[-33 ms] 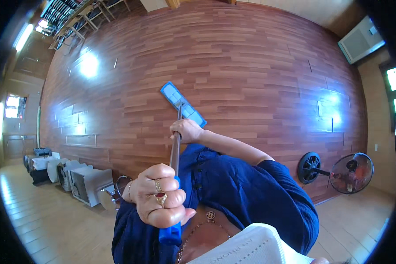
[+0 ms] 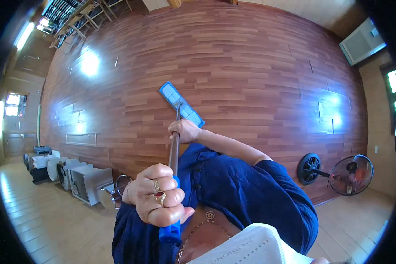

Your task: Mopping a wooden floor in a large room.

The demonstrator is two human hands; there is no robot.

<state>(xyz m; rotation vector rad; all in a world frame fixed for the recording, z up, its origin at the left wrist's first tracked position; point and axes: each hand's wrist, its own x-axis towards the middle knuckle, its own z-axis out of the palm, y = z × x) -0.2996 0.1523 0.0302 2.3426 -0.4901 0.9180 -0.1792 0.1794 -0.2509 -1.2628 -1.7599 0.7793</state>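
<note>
A flat mop [image 2: 174,154] with a blue rectangular head and a metal pole slants away from me. Its blue head [image 2: 181,104] lies flat on the wood floor, turned diagonally. My left hand [image 2: 160,193], wearing rings, is closed round the blue grip at the pole's near end, close to my chest. Farther down, my right hand [image 2: 185,131] wraps the metal pole just above the mop head, with that arm stretched across my front.
Reddish-brown plank floor [image 2: 251,75] spreads ahead. A standing fan [image 2: 351,174] is at the right, and a white boxy appliance [image 2: 363,42] stands by the far right wall. Boxy white items [image 2: 90,182] line the left. Chairs [image 2: 90,15] and a table are at the far left.
The mop head and my right hand have shifted very slightly to the left. Both hands keep their hold on the pole.
</note>
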